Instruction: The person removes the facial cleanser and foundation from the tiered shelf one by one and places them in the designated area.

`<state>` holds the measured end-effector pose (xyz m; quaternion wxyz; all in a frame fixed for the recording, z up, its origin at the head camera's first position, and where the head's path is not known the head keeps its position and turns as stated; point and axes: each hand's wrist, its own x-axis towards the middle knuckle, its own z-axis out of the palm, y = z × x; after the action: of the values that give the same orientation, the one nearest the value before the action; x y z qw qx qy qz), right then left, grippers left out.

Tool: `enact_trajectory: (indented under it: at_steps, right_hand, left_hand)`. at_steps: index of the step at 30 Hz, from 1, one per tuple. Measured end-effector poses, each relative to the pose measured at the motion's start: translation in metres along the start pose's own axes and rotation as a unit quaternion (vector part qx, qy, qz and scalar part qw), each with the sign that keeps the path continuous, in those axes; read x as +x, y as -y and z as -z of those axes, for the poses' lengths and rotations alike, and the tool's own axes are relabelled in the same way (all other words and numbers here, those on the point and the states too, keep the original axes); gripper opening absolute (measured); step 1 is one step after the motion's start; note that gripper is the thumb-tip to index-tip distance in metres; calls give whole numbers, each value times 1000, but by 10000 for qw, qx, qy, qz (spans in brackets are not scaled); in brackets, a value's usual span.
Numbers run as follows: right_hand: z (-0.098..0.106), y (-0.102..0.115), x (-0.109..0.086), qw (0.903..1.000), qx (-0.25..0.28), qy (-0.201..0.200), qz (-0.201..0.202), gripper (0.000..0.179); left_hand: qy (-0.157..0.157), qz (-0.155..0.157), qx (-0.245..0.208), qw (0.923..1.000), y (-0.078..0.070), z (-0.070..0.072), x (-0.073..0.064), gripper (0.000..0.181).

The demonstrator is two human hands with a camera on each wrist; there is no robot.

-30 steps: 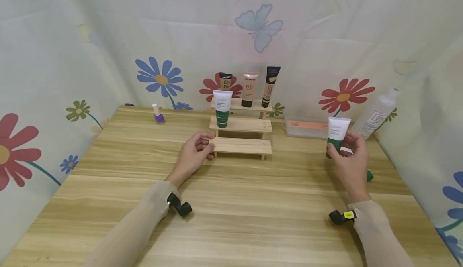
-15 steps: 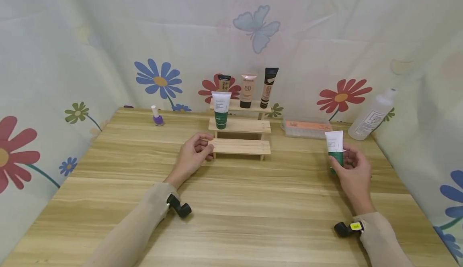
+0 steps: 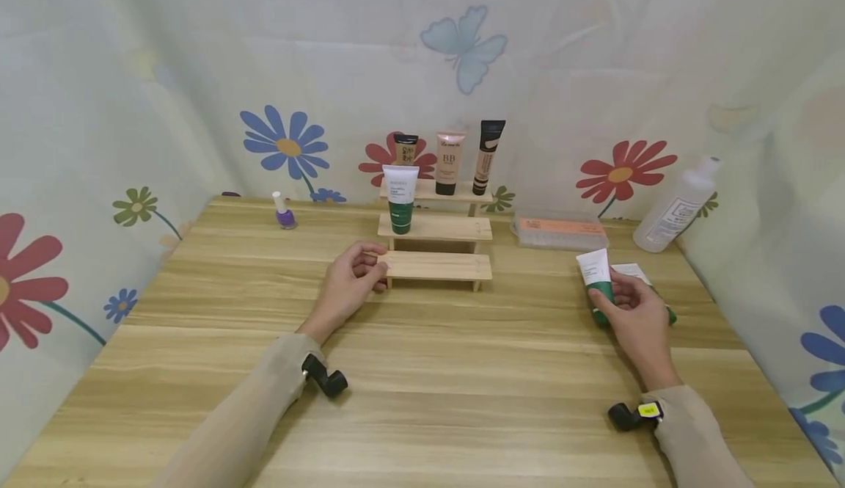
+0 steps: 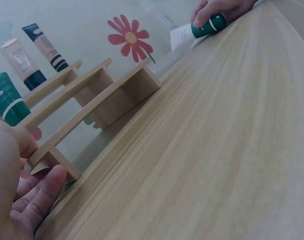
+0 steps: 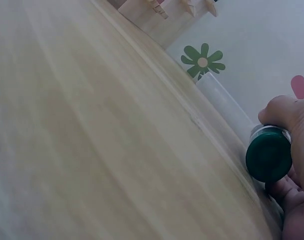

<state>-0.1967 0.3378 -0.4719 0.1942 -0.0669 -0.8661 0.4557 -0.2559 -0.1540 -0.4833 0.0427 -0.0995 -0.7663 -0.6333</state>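
My left hand [image 3: 350, 282] grips the left end of the lowest step of a three-step wooden display stand [image 3: 439, 266]. In the left wrist view its thumb lies at the step's end and its fingers curl by the leg [image 4: 62, 162]. At the right, my right hand [image 3: 640, 323] pinches a white squeeze tube with a green cap [image 3: 596, 268], tilted, cap end down. The round green cap [image 5: 269, 156] faces the right wrist camera. Another white and green tube [image 3: 631, 271] lies on the table, partly hidden behind that hand. A matching tube [image 3: 400, 188] stands on the middle step.
On the top step stand a black-topped tube [image 3: 405, 148], a pink BB cream tube [image 3: 450, 165] and a slim black and beige tube [image 3: 487, 158]. Purple nail polish [image 3: 284, 216] is at the back left. Behind my right hand are a clear box [image 3: 561, 232] and a leaning white bottle [image 3: 676, 209].
My right hand has come down and slightly nearer with the tube, which has tilted. The tube lying behind it shows more now. The left hand has stayed on the stand.
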Motion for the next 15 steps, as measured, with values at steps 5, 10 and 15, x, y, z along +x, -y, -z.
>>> enact_trajectory:
  at_steps: [5,10,15]
  right_hand:
    - [2,-1,0,9991,-378,177,37,55]
    - [2,-2,-1,9987,-460,193,109,53]
    - [1,0,-2,9985,-510,91,192,49]
  left_hand:
    - [8,27,64,10000,-3,-1,-1,22]
    - [1,39,78,10000,-3,-1,-1,22]
    - [-15,29,79,10000,-2,-1,-1,25]
